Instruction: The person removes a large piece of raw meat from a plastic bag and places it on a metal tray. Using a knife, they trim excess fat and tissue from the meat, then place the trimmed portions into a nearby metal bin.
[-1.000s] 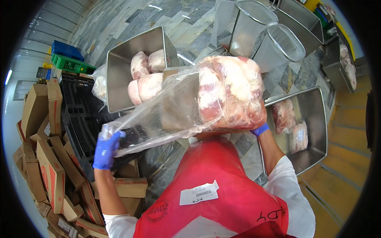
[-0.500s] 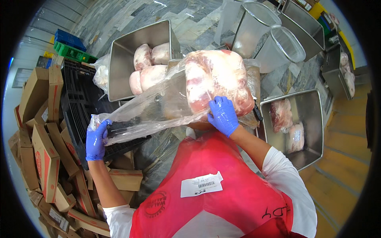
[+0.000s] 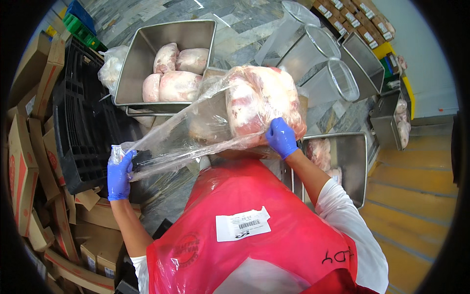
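At frame left, our left hand (image 3: 119, 175) pinches clear film (image 3: 198, 153); mid-frame, our right hand (image 3: 282, 137) pinches its edge against the meat (image 3: 262, 102).

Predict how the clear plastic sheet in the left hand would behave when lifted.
The plastic sheet is probably floppy, since its lower edge bunches into creases. It looks light, being thin and see-through. Its glossy surface may be slippery in the left hand.

Meat block (image 3: 267, 98) between two bins (image 3: 139, 59), pallet (image 3: 93, 112) at left, cartons (image 3: 22, 171) farther left.
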